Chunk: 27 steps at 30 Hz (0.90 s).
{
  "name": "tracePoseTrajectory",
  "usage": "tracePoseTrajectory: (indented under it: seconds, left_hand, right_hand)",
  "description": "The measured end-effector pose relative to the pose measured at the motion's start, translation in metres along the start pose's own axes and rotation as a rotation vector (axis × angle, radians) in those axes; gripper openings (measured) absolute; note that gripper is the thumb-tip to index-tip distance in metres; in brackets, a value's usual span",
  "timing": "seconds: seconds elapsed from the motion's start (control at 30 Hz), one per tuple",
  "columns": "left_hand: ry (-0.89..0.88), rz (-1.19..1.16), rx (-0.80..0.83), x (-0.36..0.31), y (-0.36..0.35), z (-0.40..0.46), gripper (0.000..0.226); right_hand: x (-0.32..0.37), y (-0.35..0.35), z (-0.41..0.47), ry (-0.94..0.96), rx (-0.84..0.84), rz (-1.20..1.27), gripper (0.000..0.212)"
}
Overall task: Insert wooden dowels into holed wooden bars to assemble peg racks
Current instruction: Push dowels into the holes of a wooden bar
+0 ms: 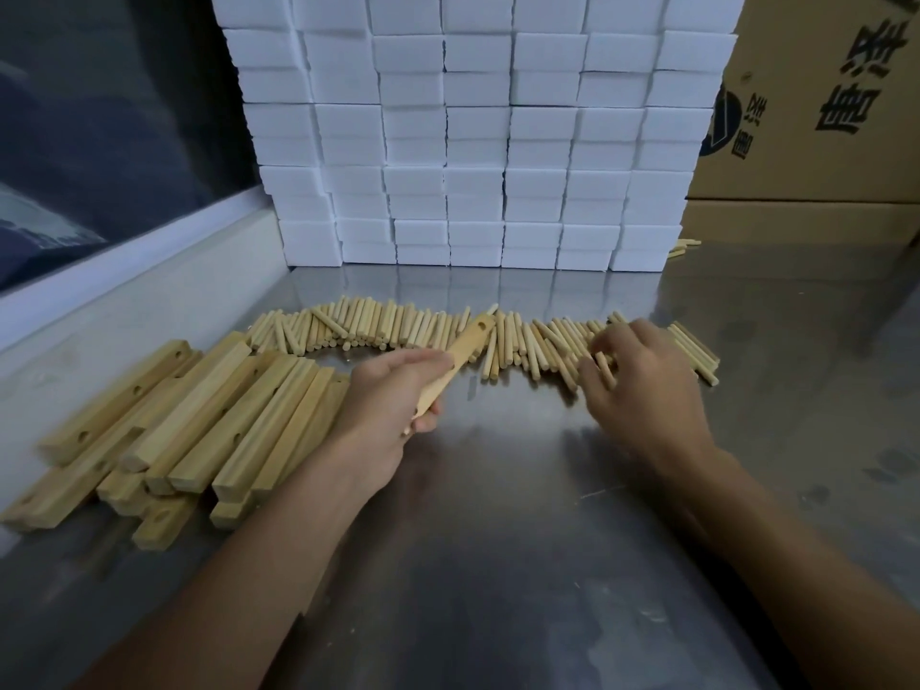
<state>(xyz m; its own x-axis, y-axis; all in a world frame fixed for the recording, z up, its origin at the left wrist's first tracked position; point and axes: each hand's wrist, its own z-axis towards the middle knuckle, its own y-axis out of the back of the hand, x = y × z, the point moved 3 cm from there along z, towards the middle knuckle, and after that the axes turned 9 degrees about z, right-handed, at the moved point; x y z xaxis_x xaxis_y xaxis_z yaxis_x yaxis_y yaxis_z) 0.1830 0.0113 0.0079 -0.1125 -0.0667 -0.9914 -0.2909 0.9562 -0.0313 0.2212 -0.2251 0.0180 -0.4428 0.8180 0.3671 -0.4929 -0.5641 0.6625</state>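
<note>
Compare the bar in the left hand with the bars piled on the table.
The held bar is gripped by the left hand, tilted up over the dowels; the piled bars lie flat, overlapping on the steel table. The held one is alone, the pile many. Both are pale wood with holes.

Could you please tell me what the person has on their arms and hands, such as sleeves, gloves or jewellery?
Nothing is worn on either. The left hand and right hand are bare, with no gloves, rings or wristbands to be seen. Both forearms are bare as far as the bottom edge of the picture, with no sleeve in view.
</note>
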Motion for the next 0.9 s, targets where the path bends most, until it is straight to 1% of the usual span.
tracePoseTrajectory:
  seconds: [0.1, 0.2, 0.3, 0.37, 0.5, 0.6, 0.7, 0.8, 0.83, 0.9]
  left_hand:
    - [-0.015, -0.052, -0.001, 0.001, 0.003, -0.001, 0.009]
    - [-0.04, -0.049, -0.019, 0.0, 0.003, -0.002, 0.008]
    - [-0.067, -0.056, -0.008, 0.0, 0.002, -0.002, 0.012]
    - [-0.093, -0.055, 0.011, -0.001, 0.0, -0.002, 0.015]
    - [-0.132, -0.042, 0.022, -0.002, 0.001, -0.003, 0.014]
    - [-0.138, -0.057, 0.004, -0.001, 0.001, -0.002, 0.011]
    - [-0.144, -0.095, 0.011, -0.001, 0.001, -0.001, 0.011]
    - [-0.163, -0.081, 0.021, -0.001, 0.0, 0.0, 0.018]
    - [-0.171, -0.064, 0.021, -0.001, 0.0, 0.0, 0.02]
    - [-0.184, -0.036, 0.019, 0.0, 0.0, 0.0, 0.021]
  right_hand:
    - [-0.018, 0.009, -0.002, -0.208, 0.01, -0.083, 0.027]
    - [-0.034, 0.015, -0.004, -0.387, 0.048, -0.129, 0.036]
    - [-0.043, 0.015, -0.007, -0.498, 0.085, -0.167, 0.039]
    - [-0.046, 0.013, -0.008, -0.535, 0.095, -0.187, 0.035]
    - [-0.05, 0.011, -0.009, -0.583, 0.121, -0.169, 0.018]
    - [-0.05, 0.01, -0.009, -0.622, 0.174, -0.147, 0.018]
    - [-0.048, 0.008, -0.008, -0.582, 0.19, -0.11, 0.023]
    - [-0.039, 0.007, -0.006, -0.515, 0.134, 0.02, 0.032]
    - [-0.034, 0.006, -0.005, -0.481, 0.1, 0.077, 0.031]
    - [-0.025, 0.006, -0.006, -0.402, 0.023, 0.171, 0.017]
